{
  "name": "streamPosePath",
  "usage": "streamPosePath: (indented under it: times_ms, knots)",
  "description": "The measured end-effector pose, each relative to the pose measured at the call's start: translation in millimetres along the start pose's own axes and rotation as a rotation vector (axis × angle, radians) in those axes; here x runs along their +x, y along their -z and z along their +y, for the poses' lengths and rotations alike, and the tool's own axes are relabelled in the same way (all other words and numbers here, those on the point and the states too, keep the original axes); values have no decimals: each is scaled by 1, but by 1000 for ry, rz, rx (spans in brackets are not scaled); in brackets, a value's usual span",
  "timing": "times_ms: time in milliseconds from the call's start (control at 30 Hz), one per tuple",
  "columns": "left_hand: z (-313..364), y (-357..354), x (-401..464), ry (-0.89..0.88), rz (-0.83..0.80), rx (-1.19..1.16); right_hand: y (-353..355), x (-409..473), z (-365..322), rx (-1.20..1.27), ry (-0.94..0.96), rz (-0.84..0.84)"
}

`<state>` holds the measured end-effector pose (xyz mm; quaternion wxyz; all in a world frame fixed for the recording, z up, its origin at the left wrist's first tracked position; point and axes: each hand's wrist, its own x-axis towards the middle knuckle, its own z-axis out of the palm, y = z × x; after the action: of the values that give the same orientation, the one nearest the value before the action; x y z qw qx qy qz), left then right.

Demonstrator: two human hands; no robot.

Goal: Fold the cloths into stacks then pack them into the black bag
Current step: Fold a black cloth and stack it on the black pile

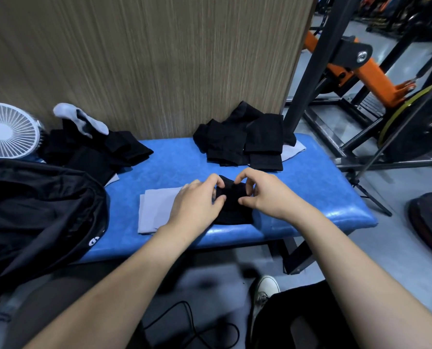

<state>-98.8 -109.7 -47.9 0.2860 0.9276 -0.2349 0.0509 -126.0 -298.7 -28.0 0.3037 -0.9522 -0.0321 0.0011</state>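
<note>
1. Tabletop: blue padded vinyl, glossy, with a rounded near edge, set against a wood-grain panel.
2. Black cloth: small, soft, bunched piece near the middle of the tabletop, being folded.
3. Left hand: fingers curled, pinching the left edge of the black cloth.
4. Right hand: fingers curled, pinching the right edge of the same cloth.
5. Grey cloth: flat, smooth rectangle, just left of the black cloth and partly under the left hand.
6. Folded black stack: squared pieces at the far right, overlapping.
7. Unfolded heap: rumpled black and grey pieces, far left.
8. Black bag: slack fabric at the near left, on the tabletop's left end.
9. White fan: round grille, far left.
</note>
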Motion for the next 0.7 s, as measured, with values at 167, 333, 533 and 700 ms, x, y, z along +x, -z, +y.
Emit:
streamPosePath:
  times_ms: [167, 333, 533, 700]
  knots:
    - [-9, 0, -1, -77, 8, 143, -2, -1, 7, -104, -17, -88]
    - [-17, -2, -1, -102, -5, 254, -6, 1, 3, -145, -44, -147]
    - [-15, 0, -2, -130, -22, 280, -10, 4, 1, -134, -31, -152]
    - [-19, 3, -1, -149, -100, 276, -15, 8, -2, -142, -5, -152]
